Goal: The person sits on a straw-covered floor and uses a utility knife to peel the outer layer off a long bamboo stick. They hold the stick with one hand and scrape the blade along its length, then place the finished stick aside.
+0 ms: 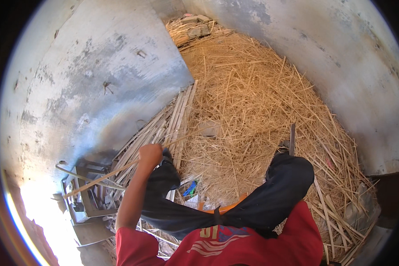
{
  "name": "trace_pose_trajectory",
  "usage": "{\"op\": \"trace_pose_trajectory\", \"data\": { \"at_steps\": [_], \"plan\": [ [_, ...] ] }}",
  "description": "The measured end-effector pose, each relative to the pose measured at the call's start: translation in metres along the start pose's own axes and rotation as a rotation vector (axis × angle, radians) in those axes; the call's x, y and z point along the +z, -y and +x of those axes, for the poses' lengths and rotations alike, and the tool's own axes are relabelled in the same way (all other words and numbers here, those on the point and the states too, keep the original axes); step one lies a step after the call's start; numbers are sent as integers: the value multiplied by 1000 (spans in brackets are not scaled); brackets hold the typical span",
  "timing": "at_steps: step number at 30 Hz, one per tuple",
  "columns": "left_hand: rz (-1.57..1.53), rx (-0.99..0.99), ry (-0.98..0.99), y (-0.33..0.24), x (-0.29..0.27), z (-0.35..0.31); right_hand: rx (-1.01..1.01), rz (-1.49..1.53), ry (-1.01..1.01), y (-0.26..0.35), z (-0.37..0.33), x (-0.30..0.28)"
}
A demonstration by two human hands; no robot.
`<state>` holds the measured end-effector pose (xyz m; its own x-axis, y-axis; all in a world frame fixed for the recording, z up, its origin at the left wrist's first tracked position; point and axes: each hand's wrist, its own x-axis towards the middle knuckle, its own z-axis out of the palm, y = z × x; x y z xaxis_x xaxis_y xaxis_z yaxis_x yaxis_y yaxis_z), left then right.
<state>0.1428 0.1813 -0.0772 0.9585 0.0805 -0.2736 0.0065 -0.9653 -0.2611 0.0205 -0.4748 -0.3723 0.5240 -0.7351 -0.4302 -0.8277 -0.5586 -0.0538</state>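
My left hand (150,155) is closed around a long thin strip of split bamboo or wood (103,178), beside my left knee. The strip slants from the lower left, through the fist, to the straw-like shavings (252,93) in front of me. My right hand is out of sight; only its red sleeve (302,230) shows, behind my bent right leg (290,175). Just beyond that knee a dark, narrow, flat blade-like piece (292,138) stands upright. What holds it is hidden.
A bundle of split strips (175,117) lies left of the shavings. Farther left stands a metal-framed box (86,188) with clutter. Grey stained walls (119,53) curve around. More strips (330,217) lie at the right. A flat block (209,128) sits among the shavings.
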Motion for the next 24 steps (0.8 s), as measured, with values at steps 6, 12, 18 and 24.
{"op": "trace_pose_trajectory", "data": {
  "at_steps": [6,12,18,24],
  "plan": [
    [-75,-121,117,25,19,15,-14,-38,-20,-19,-12,-10],
    [-108,-106,99,28,20,27,-7,-56,-33,-28,-28,-19],
    [-60,-121,143,41,27,24,-18,-67,3,-24,-28,0],
    [-17,-102,112,46,26,38,-7,-78,34,-17,-15,14]
  ]
}}
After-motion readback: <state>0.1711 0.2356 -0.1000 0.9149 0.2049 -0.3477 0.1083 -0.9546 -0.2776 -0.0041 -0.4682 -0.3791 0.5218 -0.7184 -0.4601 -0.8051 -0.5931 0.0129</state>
